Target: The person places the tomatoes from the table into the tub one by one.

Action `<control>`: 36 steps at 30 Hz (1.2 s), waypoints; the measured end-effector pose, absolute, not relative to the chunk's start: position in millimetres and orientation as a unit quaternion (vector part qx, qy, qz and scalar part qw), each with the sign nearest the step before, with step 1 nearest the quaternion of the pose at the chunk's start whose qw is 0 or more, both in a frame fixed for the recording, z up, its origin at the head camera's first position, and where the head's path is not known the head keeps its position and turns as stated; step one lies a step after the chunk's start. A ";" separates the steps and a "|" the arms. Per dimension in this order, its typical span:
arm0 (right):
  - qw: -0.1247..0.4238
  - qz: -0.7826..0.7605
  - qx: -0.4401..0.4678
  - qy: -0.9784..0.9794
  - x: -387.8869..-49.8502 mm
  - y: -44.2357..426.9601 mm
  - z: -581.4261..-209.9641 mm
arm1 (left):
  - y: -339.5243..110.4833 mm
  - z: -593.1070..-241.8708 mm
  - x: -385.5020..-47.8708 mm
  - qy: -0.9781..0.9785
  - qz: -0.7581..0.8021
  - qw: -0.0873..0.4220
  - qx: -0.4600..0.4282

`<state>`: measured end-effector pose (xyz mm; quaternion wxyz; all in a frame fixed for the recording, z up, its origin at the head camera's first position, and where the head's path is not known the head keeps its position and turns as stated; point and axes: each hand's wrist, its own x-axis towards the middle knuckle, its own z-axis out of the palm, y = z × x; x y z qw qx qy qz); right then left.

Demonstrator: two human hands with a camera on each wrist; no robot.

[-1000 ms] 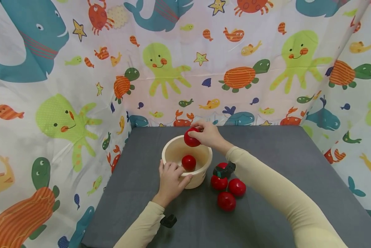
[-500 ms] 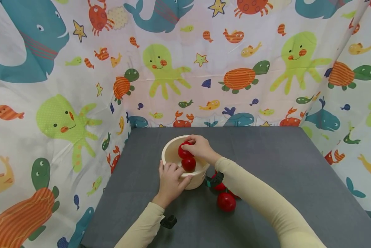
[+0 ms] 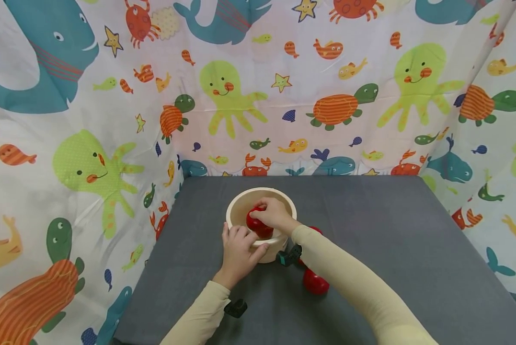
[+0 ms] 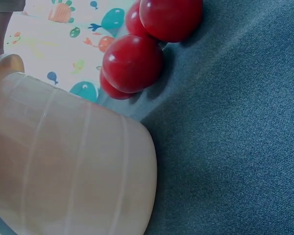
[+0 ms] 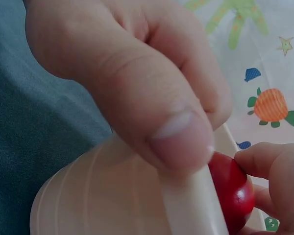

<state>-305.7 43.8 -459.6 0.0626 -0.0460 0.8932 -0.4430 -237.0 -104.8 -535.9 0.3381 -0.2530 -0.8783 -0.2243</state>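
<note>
A cream-coloured bucket (image 3: 279, 247) stands on the grey tabletop. My left hand (image 3: 238, 250) grips its near-left rim; the right wrist view shows the thumb (image 5: 181, 142) laid over that rim. Inside the bucket's mouth, my right hand (image 3: 276, 214) holds a glossy red apple (image 3: 254, 223) between thumb and fingers. Right below it sits another red apple (image 3: 265, 234), partly covered; whether the two touch is hard to tell. To the right of the bucket several more red apples (image 4: 133, 63) lie in a cluster, partly hidden by my right forearm in the head view.
The grey cloth-covered table (image 3: 370, 215) reaches back to a white curtain (image 3: 283, 62) printed with sea animals, which also hangs on the left and right. Small black devices (image 3: 235, 308) are strapped to both wrists. The nearest loose apple (image 3: 315, 282) lies right of the bucket.
My right hand has lowered the apple from above the bucket's far rim down into its mouth, towards the apple inside. The left hand has stayed on the rim.
</note>
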 end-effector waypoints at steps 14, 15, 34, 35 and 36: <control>0.066 -0.444 -0.043 0.892 -306.8 41.1 -463.2 | -103.8 -534.5 -236.5 -0.878 -0.225 0.341 -0.250; 0.064 -0.445 -0.040 0.892 -306.3 41.1 -462.6 | -103.8 -534.5 -236.5 -0.879 -0.224 0.340 -0.250; 0.044 -0.454 -0.050 0.889 -302.4 43.7 -463.3 | -103.3 -537.2 -235.2 -0.874 -0.221 0.350 -0.254; 0.044 -0.453 -0.050 0.889 -302.3 43.7 -463.4 | -103.3 -537.1 -235.0 -0.875 -0.222 0.348 -0.254; 0.043 -0.454 -0.051 0.889 -302.3 43.8 -463.8 | -103.5 -537.1 -234.9 -0.876 -0.222 0.346 -0.254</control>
